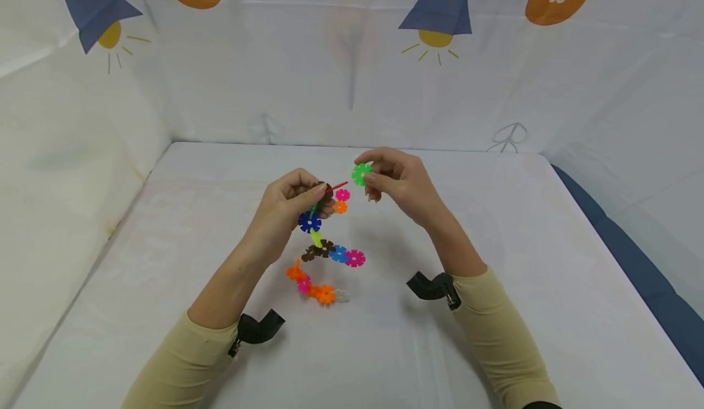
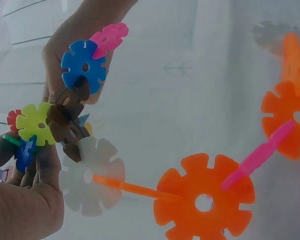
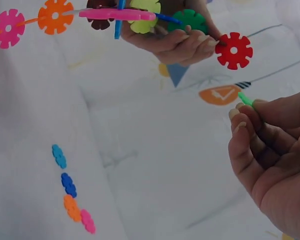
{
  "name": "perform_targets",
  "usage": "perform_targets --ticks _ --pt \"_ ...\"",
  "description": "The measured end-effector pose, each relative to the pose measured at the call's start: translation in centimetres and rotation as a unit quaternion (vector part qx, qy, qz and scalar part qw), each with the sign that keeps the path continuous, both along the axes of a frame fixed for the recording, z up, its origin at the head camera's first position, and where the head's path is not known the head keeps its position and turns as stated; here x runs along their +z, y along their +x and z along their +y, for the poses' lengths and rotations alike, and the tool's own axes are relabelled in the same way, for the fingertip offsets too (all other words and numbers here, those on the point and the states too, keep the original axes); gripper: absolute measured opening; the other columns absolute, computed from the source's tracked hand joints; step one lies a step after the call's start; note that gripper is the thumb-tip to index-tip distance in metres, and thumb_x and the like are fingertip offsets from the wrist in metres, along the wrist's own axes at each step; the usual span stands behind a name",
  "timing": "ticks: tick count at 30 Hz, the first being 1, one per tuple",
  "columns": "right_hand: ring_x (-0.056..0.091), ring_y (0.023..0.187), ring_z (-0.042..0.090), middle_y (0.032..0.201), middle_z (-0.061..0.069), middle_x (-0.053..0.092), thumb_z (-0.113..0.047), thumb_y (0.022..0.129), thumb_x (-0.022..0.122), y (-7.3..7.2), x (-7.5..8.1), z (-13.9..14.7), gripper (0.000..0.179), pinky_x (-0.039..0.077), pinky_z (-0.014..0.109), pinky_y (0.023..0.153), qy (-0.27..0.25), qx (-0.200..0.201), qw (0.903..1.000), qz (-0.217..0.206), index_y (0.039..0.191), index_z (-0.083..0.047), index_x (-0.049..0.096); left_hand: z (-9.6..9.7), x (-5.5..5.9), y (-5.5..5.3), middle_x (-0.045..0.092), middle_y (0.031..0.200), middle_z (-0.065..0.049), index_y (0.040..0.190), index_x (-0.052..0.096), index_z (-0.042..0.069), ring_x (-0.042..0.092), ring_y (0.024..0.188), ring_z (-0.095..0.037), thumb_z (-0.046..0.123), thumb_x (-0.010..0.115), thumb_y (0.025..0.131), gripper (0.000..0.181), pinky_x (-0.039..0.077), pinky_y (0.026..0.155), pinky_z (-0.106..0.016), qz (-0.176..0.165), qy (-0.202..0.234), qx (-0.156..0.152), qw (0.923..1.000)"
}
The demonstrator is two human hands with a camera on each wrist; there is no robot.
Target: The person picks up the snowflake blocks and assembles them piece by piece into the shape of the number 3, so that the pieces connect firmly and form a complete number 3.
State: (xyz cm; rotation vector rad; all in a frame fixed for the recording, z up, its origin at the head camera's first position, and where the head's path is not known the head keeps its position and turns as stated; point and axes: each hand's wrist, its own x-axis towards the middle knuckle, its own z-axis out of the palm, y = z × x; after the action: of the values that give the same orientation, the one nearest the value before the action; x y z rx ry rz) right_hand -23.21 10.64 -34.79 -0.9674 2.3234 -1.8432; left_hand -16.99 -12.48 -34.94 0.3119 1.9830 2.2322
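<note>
My left hand point(image 1: 280, 213) grips one end of a chain of interlocking notched flower-shaped discs, a brown disc point(image 1: 326, 192) at its fingers. A red disc point(image 3: 233, 50) sticks out from that end toward the right. Below the hand the chain winds down through a dark blue disc point(image 1: 310, 222), a yellow disc point(image 1: 316, 238), a pink disc point(image 1: 355, 258), orange discs point(image 1: 326, 294) and a clear disc point(image 1: 341, 296). Between thumb and fingers, my right hand point(image 1: 404, 183) pinches a light green disc point(image 1: 361, 174), slightly apart from the red one.
Loose on the white table point(image 1: 550, 244) lie a light blue disc point(image 3: 59, 156), a dark blue disc point(image 3: 68, 185), an orange disc point(image 3: 72, 208) and a pink disc point(image 3: 88, 221). White fabric walls point(image 1: 308, 73) printed with lamps surround the table at the back and sides.
</note>
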Motion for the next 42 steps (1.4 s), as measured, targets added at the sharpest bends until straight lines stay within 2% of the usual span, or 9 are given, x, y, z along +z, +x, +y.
perform_targets --ticks 11,21,26,31,37,42 --pt "0.059 0.062 0.028 0.073 0.007 0.063 0.000 0.095 0.059 1.5 1.1 -0.5 0.023 0.057 0.031 0.063 -0.047 0.021 0.9987 0.004 0.117 0.004 0.062 -0.2 0.1 0.0 0.067 0.082 0.001 0.097 0.054 0.007 0.067 0.076 -0.014 0.014 0.052 0.102 0.010 0.060 0.081 -0.028 -0.004 0.020 -0.012 0.9997" --pt "0.061 0.062 0.025 0.073 0.008 0.063 0.001 0.095 0.059 2.5 1.5 -1.3 0.023 0.057 0.031 0.063 -0.050 0.026 0.9983 0.013 0.117 0.002 0.062 -0.1 0.1 0.1 0.067 0.082 -0.001 0.097 0.054 0.006 0.066 0.076 -0.015 0.016 0.054 0.102 0.011 0.059 0.080 -0.029 0.003 0.015 -0.007 0.9999" --pt "0.059 0.062 0.028 0.073 0.010 0.063 0.000 0.095 0.059 2.6 1.4 -1.5 0.022 0.057 0.030 0.063 -0.030 0.005 0.9992 0.028 0.116 0.000 0.064 0.1 0.1 0.3 0.066 0.082 0.000 0.097 0.055 0.006 0.067 0.075 -0.014 0.015 0.056 0.101 0.011 0.060 0.079 -0.028 0.016 0.006 0.009 0.9998" --pt "0.060 0.063 0.024 0.073 0.010 0.063 -0.001 0.095 0.060 2.9 1.5 -1.6 0.021 0.056 0.030 0.063 -0.010 -0.015 0.9983 0.055 0.115 -0.003 0.065 0.3 0.2 0.4 0.067 0.083 0.000 0.096 0.056 0.004 0.068 0.075 -0.013 0.014 0.057 0.100 0.011 0.060 0.077 -0.028 0.039 -0.009 0.028 0.9988" --pt "0.060 0.064 0.020 0.074 0.010 0.063 0.001 0.095 0.061 3.4 1.3 -2.0 0.022 0.056 0.030 0.063 -0.019 -0.029 0.9968 0.072 0.116 -0.002 0.066 0.4 0.4 0.9 0.067 0.085 -0.003 0.098 0.056 0.000 0.069 0.077 -0.019 0.013 0.058 0.100 0.013 0.061 0.078 -0.029 0.073 -0.022 0.051 0.9958" --pt "0.059 0.064 0.020 0.076 0.011 0.064 0.001 0.095 0.061 3.8 1.2 -2.3 0.022 0.055 0.030 0.061 -0.031 -0.040 0.9957 0.077 0.116 0.000 0.066 0.5 0.5 1.2 0.067 0.083 -0.003 0.096 0.056 -0.003 0.070 0.074 -0.018 0.009 0.058 0.099 0.012 0.061 0.076 -0.028 0.088 -0.031 0.072 0.9930"
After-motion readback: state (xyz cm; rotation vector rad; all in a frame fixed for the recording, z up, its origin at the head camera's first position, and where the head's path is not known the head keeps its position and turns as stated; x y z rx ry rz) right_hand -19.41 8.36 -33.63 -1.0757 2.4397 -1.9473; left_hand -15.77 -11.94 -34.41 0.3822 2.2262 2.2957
